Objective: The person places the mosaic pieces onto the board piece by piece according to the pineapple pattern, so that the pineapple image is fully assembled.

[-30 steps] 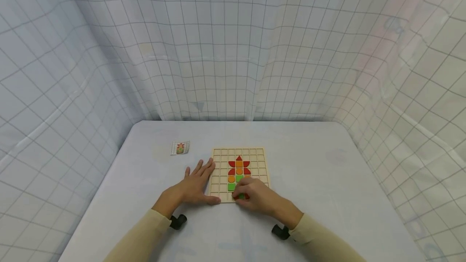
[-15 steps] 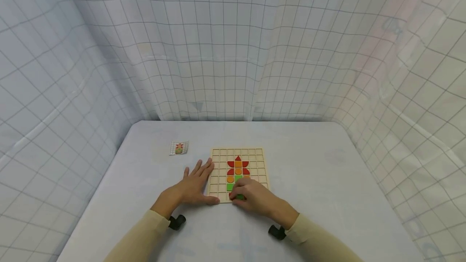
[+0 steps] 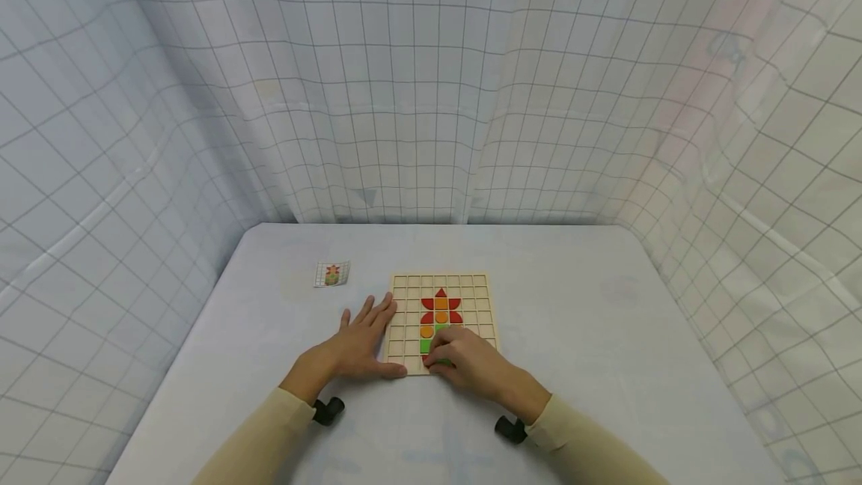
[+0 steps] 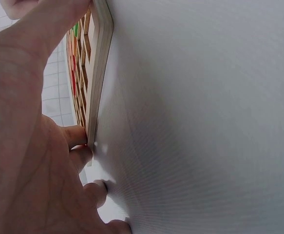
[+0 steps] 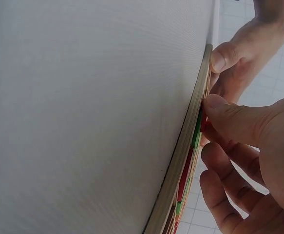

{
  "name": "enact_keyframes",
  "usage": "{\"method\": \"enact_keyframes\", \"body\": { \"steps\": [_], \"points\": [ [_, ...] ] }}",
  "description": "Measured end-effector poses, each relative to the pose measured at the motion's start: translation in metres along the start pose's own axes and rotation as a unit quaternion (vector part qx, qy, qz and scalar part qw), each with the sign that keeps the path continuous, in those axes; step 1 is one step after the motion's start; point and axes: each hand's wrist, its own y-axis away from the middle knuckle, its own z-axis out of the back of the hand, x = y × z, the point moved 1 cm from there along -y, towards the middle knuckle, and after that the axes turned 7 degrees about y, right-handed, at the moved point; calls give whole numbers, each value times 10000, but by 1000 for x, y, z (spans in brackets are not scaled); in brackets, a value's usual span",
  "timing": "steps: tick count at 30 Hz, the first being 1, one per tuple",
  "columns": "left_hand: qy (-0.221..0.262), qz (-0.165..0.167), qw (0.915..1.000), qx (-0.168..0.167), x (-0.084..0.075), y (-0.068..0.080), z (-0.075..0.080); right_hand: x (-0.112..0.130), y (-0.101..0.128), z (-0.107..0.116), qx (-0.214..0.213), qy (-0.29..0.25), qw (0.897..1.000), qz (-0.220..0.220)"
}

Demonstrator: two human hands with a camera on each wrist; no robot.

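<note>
A pale wooden grid board (image 3: 407,305) lies on the table, with red, orange and green flat pieces forming a figure down its middle columns. My left hand (image 3: 357,343) is spread at the board's left side, fingertips on the edge and thumb by the near-left corner; in the left wrist view those fingers (image 4: 73,134) touch the board's side. Over the near rows, my right hand (image 3: 474,365) pinches a small red piece (image 5: 203,121) between thumb and finger, low against the board in the right wrist view. That hand hides some near pieces.
A small paper card (image 3: 331,274) printed with a similar coloured figure lies on the table, left of the board and farther back. White grid-patterned curtains (image 3: 431,96) surround the white tabletop (image 3: 572,305) at the back and sides.
My right hand has shifted slightly left along the near rows with the red piece. My left hand stays in place at the board's edge.
</note>
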Motion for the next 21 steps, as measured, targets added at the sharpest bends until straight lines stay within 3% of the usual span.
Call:
{"method": "enact_keyframes", "body": {
  "steps": [21],
  "points": [
    [-62,22,10000,18,2,-1,-1,-1,-3,-5,-90,111,9998,-112]
  ]
}}
